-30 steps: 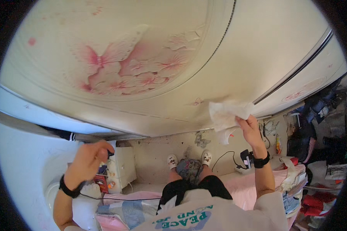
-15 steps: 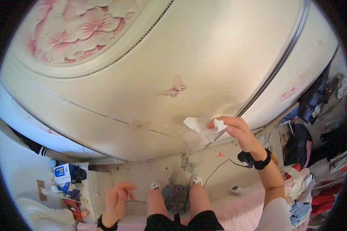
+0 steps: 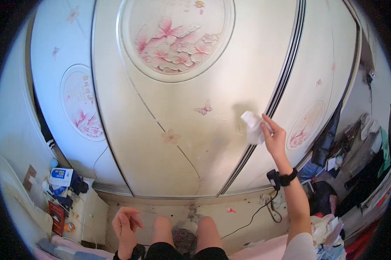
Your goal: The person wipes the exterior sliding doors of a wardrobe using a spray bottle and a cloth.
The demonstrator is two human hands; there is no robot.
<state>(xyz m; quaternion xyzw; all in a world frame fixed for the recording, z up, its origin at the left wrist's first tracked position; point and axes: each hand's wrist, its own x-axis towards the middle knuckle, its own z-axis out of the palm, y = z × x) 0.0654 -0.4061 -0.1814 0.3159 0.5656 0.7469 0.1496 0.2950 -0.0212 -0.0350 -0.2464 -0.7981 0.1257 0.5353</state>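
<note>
My right hand (image 3: 274, 133) pinches a crumpled white tissue (image 3: 252, 128) between thumb and fingers, its loose part spreading out to the left. The tissue is in front of a cream sliding wardrobe door (image 3: 182, 104), close to the metal strip at the door's right edge; whether it touches the surface I cannot tell. Left of the tissue, a small pink butterfly (image 3: 203, 108) decorates the door. Low beside my knee, my left hand (image 3: 127, 223) holds nothing, its fingers loosely bent and apart. Each wrist has a black band.
Beyond the metal strips are further wardrobe panels with pink flower medallions. A small white cabinet (image 3: 93, 214) at left carries boxes and bottles. Clothes (image 3: 325, 234) are heaped at lower right. A dark cable (image 3: 247, 219) and a small red item (image 3: 230, 210) lie on the floor.
The view has tilted up, showing more of the wardrobe. My right hand has moved up the door with the tissue, which now hangs more bunched. My left hand stays low.
</note>
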